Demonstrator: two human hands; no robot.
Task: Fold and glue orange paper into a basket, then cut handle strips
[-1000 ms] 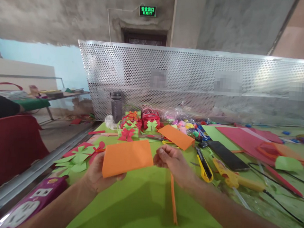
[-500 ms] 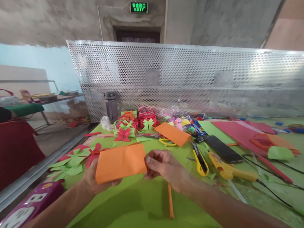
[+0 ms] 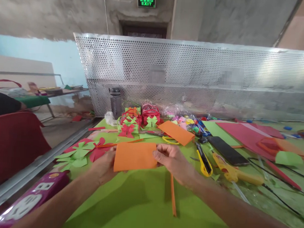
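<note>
Between my hands an orange sheet of paper [image 3: 135, 157], apparently folded, is held up above the green tabletop [image 3: 135, 203]. My left hand [image 3: 108, 164] grips its left edge, with most of the fingers hidden behind it. At the right edge, my right hand [image 3: 171, 160] pinches the paper, thumb in front. Below my right hand lies a narrow orange paper strip [image 3: 173, 197]. Another folded orange piece [image 3: 176, 132] rests farther back. Green and red paper cutouts [image 3: 80, 153] lie left of my left hand.
To the right lie a yellow box cutter [image 3: 204, 161], a black phone [image 3: 227, 150] and a yellow glue gun [image 3: 238, 171] with its cord. Small red paper baskets [image 3: 151, 114] and a grey bottle [image 3: 115, 102] stand at the back before a perforated metal panel [image 3: 191, 78]. A purple box [image 3: 31, 199] sits front left.
The orange paper has moved right and turned more level, its front face now flatter toward me. My left hand has shifted from beneath it to its left edge. The view has swung slightly left.
</note>
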